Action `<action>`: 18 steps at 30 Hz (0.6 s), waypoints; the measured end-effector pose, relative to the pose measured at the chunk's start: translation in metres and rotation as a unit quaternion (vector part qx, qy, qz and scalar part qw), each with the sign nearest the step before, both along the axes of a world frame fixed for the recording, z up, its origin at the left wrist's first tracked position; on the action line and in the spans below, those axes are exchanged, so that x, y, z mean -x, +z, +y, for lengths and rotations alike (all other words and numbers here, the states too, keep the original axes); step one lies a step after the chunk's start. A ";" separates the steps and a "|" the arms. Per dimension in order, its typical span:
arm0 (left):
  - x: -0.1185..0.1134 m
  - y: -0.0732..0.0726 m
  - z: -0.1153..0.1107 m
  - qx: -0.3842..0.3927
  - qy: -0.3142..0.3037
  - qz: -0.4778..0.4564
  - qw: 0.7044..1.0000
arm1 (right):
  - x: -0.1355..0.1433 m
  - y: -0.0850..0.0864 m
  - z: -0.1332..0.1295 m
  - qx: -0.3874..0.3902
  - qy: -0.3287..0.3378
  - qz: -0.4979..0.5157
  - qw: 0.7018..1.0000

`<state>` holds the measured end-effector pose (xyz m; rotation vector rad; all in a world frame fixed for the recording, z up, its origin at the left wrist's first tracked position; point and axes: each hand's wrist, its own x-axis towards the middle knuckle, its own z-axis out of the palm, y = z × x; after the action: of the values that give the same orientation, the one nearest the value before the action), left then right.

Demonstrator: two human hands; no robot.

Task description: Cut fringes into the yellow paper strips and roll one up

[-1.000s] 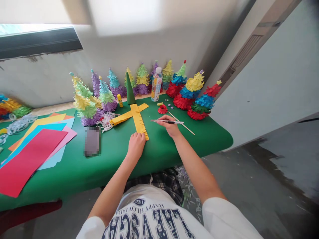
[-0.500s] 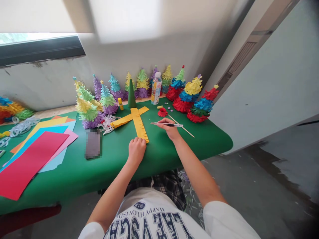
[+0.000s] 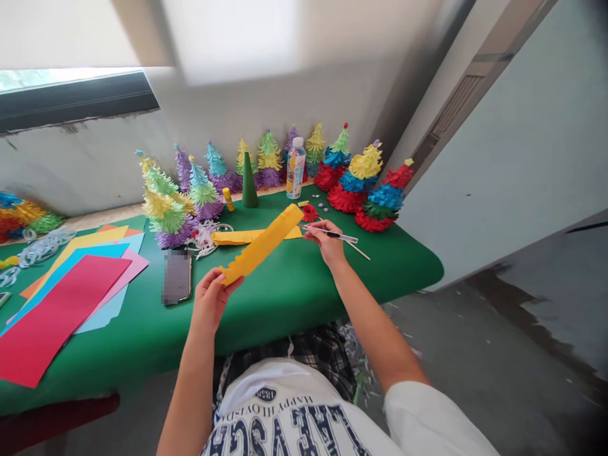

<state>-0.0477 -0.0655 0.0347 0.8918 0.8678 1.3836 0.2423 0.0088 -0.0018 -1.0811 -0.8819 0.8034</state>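
My left hand (image 3: 211, 297) pinches one end of a yellow paper strip (image 3: 263, 246), which is raised and slants up to the right. Notched cuts show along its edge near the fingers. Beneath it, a second yellow strip (image 3: 232, 238) lies on the table. My right hand (image 3: 329, 242) is closed on a slender pen-like tool (image 3: 341, 236) with a dark and clear barrel; its tip points left, close to the raised strip's far end. A thin wooden stick (image 3: 360, 251) lies beside that hand. Behind it sits a small red fringed paper ring (image 3: 310, 213).
On the green table (image 3: 285, 297) stand a green cone (image 3: 249, 183), a glue stick (image 3: 228, 199), a bottle (image 3: 295, 171) and several fringed paper trees (image 3: 348, 183). A phone (image 3: 177, 277) and coloured paper sheets (image 3: 71, 310) lie to the left.
My left hand has lifted one yellow strip off the other and moved left, turning the strip to a slant. My right hand, still with the tool, has shifted slightly right.
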 end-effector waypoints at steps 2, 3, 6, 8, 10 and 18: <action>0.006 0.001 0.004 0.004 -0.001 -0.013 1.000 | 0.001 0.000 0.000 -0.006 -0.013 -0.022 1.000; 0.009 -0.001 0.005 -0.002 -0.009 -0.014 1.000 | 0.001 0.000 0.000 -0.014 -0.027 -0.042 0.999; 0.014 -0.010 0.004 -0.028 -0.038 0.024 0.999 | 0.000 0.001 -0.001 -0.061 -0.110 -0.132 0.983; 0.016 -0.018 0.003 -0.036 -0.046 0.084 0.995 | -0.002 0.006 0.000 -0.106 -0.171 -0.211 0.957; 0.017 -0.027 0.004 -0.038 -0.075 0.139 0.987 | -0.004 0.014 0.006 -0.129 -0.193 -0.311 0.922; 0.005 -0.048 0.011 -0.108 -0.068 0.198 0.972 | 0.020 0.037 0.087 0.096 0.035 -0.655 0.749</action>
<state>-0.0527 -0.0542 -0.0132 1.4026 0.9443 1.2133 0.2221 0.0960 0.0355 -1.8177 -2.0447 0.0393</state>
